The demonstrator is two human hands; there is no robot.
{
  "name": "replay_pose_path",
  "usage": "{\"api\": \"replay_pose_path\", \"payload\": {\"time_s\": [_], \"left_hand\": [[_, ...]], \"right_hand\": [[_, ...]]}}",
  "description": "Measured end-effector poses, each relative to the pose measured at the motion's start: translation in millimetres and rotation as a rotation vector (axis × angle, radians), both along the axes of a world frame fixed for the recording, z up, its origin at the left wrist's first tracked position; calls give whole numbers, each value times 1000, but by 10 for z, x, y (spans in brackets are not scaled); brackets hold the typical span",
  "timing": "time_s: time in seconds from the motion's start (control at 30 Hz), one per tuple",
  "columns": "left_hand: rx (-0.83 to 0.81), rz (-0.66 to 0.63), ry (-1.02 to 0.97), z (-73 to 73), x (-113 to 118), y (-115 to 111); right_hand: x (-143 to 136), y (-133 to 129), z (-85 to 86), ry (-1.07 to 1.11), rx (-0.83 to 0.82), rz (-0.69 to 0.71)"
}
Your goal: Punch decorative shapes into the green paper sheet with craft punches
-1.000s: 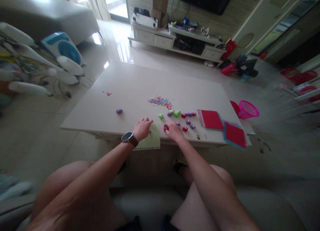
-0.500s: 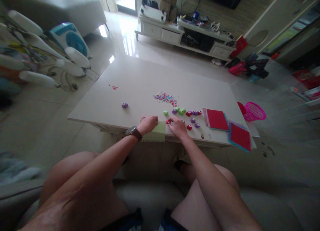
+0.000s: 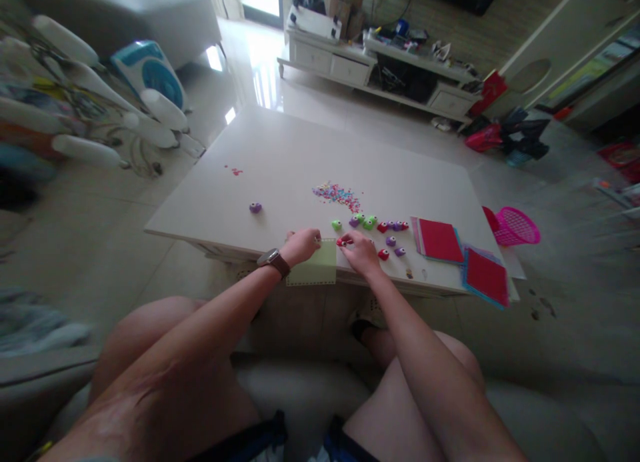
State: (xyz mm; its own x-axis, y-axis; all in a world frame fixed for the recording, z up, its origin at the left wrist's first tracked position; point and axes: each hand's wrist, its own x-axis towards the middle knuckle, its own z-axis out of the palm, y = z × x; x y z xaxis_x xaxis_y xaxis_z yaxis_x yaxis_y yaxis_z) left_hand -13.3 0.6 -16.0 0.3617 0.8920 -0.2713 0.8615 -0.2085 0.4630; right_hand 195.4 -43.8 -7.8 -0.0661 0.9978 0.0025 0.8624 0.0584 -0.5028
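My left hand, with a dark-strapped watch on its wrist, pinches the upper part of a pale green sheet of paper. Rows of small holes line the sheet's edges, and its lower part hangs over the table's front edge. Just right of the sheet's upper right corner, my right hand is closed on a small red craft punch, partly covered by the fingers. Close by on the table sit a green punch, a purple punch and several more in red, green and purple.
Punched-out confetti lies mid-table on the white table. A lone purple punch sits at left, near a few red bits. Red-topped paper stacks lie at right, beside a pink basket beyond the edge.
The whole view has shifted slightly, so everything sits a little further right. Both hands keep nearly the same places, still holding the paper and the red punch.
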Motion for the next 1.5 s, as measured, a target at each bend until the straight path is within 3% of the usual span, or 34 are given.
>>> {"api": "replay_pose_path", "payload": {"time_s": [0.43, 0.87, 1.27, 1.5], "left_hand": [[-42, 21, 2, 14, 15, -7], [4, -11, -24, -139, 9, -49], [76, -43, -93, -275, 9, -74], [42, -34, -123, -280, 24, -75]], "right_hand": [[-12, 1, 10, -33, -22, -2], [-62, -38, 13, -109, -113, 82], [-53, -29, -30, -18, -105, 71], [-41, -24, -20, -17, -103, 84]]}}
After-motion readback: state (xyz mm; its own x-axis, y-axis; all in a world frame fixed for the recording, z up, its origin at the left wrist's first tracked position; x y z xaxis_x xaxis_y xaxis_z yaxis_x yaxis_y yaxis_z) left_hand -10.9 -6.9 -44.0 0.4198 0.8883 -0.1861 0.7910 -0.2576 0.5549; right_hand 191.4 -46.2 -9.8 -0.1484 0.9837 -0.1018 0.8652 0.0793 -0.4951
